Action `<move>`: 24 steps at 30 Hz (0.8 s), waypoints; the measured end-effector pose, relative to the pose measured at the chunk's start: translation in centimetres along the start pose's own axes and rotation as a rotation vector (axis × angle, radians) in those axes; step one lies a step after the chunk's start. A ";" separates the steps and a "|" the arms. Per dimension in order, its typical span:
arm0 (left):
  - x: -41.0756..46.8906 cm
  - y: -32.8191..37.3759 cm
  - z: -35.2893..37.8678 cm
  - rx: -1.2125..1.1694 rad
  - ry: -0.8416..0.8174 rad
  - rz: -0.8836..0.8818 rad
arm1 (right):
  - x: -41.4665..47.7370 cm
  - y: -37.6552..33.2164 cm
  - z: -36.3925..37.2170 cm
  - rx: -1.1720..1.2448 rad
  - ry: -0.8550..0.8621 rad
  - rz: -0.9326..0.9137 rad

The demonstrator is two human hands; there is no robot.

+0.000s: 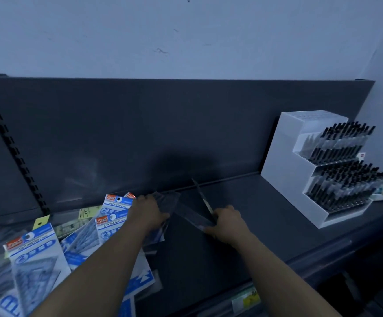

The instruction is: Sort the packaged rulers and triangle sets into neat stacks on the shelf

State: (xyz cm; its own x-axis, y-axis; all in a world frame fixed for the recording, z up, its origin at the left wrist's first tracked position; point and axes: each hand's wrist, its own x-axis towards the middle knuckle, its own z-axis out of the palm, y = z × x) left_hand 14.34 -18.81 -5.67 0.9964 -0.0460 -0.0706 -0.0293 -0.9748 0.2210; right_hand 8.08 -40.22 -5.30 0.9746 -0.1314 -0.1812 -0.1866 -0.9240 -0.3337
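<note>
Blue-and-white packs of geometric triangle sets point(37, 255) lie in a loose heap at the left of the dark shelf point(266, 216), with yellow-tagged ruler packs point(71, 225) among them. My left hand point(148, 212) presses on clear flat packs point(166, 197) near the shelf's back edge. My right hand point(226, 221) grips the near end of a clear packaged ruler point(190, 213) and a thin dark ruler point(203, 200) that points toward the back panel. The two hands are a short gap apart.
A white tiered display point(291, 170) full of black-capped pens stands at the right of the shelf. A slotted upright point(14, 152) runs up the dark back panel at left. A yellow price label point(247, 299) sits on the shelf's front edge.
</note>
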 end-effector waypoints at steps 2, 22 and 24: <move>0.4 -0.8 0.2 0.087 -0.030 -0.027 | 0.4 -0.3 -0.2 -0.010 -0.030 -0.007; -1.0 2.7 0.7 -0.049 -0.204 0.111 | -1.9 2.0 -3.2 0.076 -0.152 0.274; -1.1 2.1 0.8 -0.075 -0.186 0.079 | -1.9 2.4 -3.1 0.091 -0.132 0.286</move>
State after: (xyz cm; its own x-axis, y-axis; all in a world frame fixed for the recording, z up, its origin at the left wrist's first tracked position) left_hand 13.13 -20.96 -5.95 0.9594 -0.1674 -0.2269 -0.0935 -0.9480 0.3042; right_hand 6.14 -43.32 -2.93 0.8578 -0.3281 -0.3957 -0.4667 -0.8197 -0.3320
